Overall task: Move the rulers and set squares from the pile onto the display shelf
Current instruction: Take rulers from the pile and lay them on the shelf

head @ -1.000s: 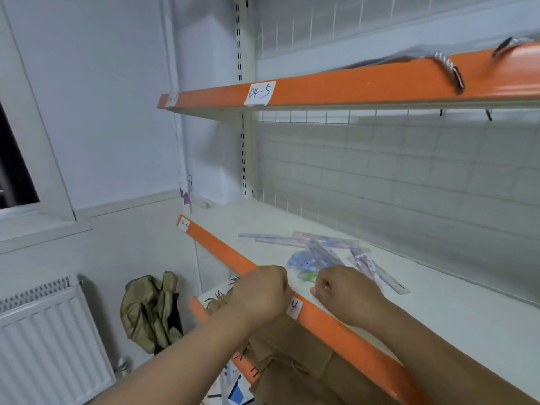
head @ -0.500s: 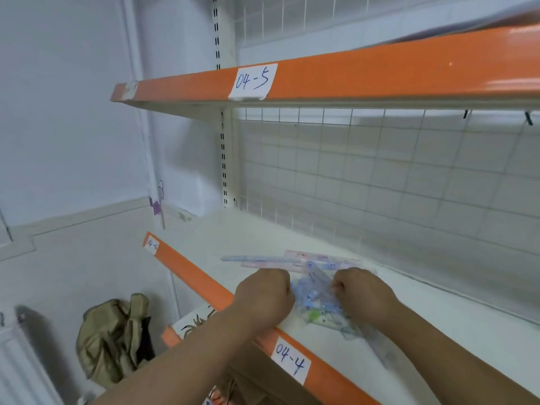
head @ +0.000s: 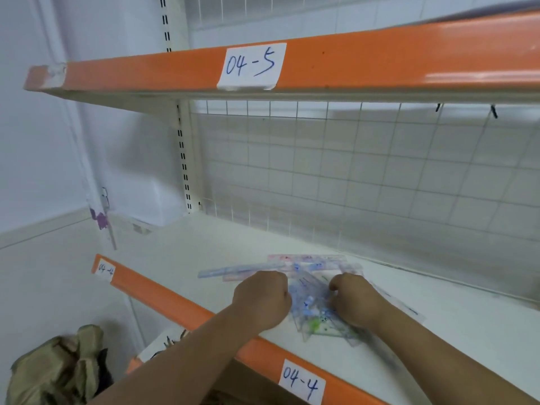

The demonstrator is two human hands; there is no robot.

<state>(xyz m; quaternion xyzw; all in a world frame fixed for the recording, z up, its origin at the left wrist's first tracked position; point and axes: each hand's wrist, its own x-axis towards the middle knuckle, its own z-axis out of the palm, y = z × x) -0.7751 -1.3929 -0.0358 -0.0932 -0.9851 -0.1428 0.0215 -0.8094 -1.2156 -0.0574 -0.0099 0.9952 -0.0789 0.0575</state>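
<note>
A pile of clear plastic rulers and set squares (head: 311, 309) with blue, pink and green print lies on the white display shelf (head: 204, 252), near its orange front edge labelled 04-4. Long rulers (head: 233, 270) stick out to the left behind the pile. My left hand (head: 261, 301) sits at the pile's left side with curled fingers on the plastic. My right hand (head: 355, 301) is at the right side, fingers curled onto the set squares. What each hand actually holds is hidden under the knuckles.
An upper orange-edged shelf (head: 380, 62) labelled 04-5 hangs overhead. A wire grid panel (head: 365, 176) backs the shelf. A khaki bag (head: 55, 372) lies on the floor at lower left, below a lower shelf with paper on it.
Both hands moved from the shelf's orange front edge forward onto the pile and now flank it. The view has come closer and tilted up.
</note>
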